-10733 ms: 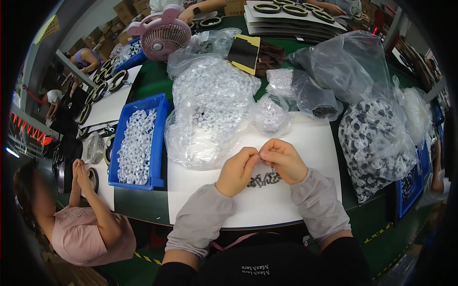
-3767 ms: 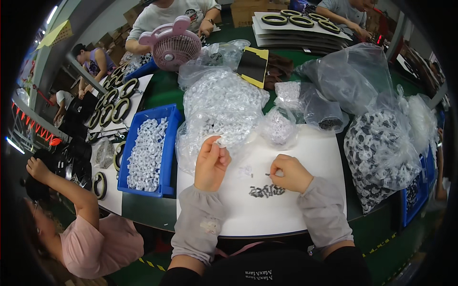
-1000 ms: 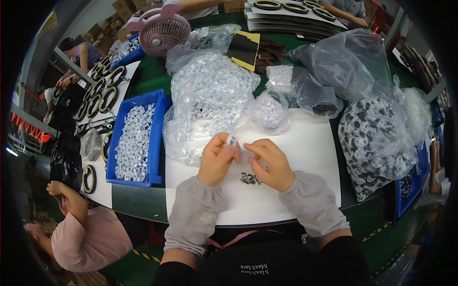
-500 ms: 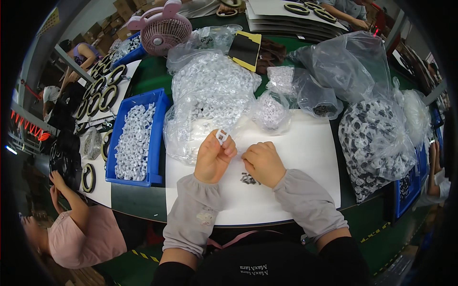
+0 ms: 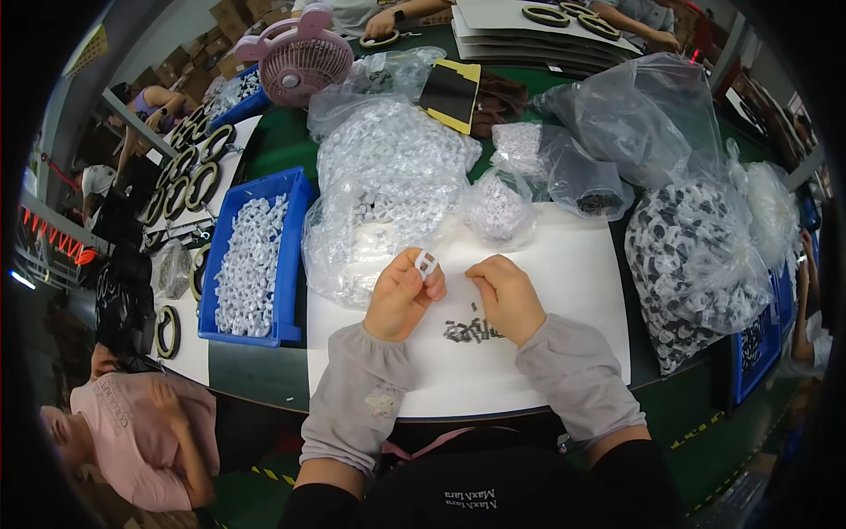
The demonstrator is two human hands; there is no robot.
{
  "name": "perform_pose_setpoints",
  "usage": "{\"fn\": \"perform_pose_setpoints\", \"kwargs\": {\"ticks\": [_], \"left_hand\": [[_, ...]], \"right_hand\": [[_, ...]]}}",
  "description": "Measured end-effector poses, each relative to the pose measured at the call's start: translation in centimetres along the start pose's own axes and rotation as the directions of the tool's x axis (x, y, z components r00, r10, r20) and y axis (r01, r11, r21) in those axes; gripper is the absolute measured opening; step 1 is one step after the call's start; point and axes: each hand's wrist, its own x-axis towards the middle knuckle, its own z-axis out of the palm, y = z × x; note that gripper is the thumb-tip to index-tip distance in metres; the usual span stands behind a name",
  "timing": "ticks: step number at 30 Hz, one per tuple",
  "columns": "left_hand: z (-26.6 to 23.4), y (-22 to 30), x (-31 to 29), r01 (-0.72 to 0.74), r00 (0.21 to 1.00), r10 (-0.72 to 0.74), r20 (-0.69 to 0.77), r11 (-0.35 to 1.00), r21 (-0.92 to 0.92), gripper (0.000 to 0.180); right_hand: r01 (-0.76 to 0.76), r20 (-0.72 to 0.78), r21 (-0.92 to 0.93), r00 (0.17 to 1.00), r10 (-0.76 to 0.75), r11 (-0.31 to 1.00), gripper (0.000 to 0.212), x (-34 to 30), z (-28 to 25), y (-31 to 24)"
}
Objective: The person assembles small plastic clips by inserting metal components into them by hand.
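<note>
My left hand (image 5: 398, 301) is closed round a small white plastic part (image 5: 426, 263) with an open, frame-like shape, held up above the white sheet (image 5: 573, 273). To its right, my right hand (image 5: 513, 304) has thumb and forefinger pressed together; whatever sits in that pinch is too small to make out. Beneath the right hand lies a small heap of dark grey pieces (image 5: 469, 331). One stray dark piece (image 5: 474, 307) shows just above the heap. A gap separates the two hands.
On the left stands a blue bin (image 5: 294, 264) of white parts. Clear bags of white parts (image 5: 397, 150) lie ahead, with a small bag of pale pieces (image 5: 500, 210) beside them. A large bag of black and white parts (image 5: 692, 273) fills the right. Behind stands a pink fan (image 5: 304, 66).
My right hand has moved right, away from the left, uncovering more of the dark heap. My left hand has shifted slightly right and down with the white part. The person at left has changed posture.
</note>
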Motion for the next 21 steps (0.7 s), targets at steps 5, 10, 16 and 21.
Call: {"fn": "perform_pose_setpoints", "kwargs": {"ticks": [5, 10, 16, 21], "left_hand": [[0.0, -0.1, 0.1, 0.022, 0.999, -0.022, 0.043, 1.0, -0.003, 0.029], [-0.2, -0.7, 0.2, 0.046, 0.996, -0.049, 0.073, 0.998, 0.037, 0.029], [0.2, -1.2, 0.1, 0.126, 0.985, -0.144, 0.093, 0.977, 0.169, 0.024], [0.3, -1.6, -0.1, 0.135, 0.982, -0.16, 0.105, 0.967, 0.217, 0.021]], "right_hand": [[-0.02, -0.035, 0.039, 0.999, 0.021, 0.999, 0.01, 0.2, -0.5, -0.4], [-0.08, -0.1, 0.366, 0.987, 0.125, 0.927, 0.011, -0.1, -0.1, -2.2], [0.045, -0.214, 0.478, 0.974, 0.067, 0.877, 0.012, -0.6, 0.5, -2.8], [0.071, -0.268, 0.426, 0.962, 0.051, 0.902, 0.015, -0.8, 0.4, -3.0]]}}
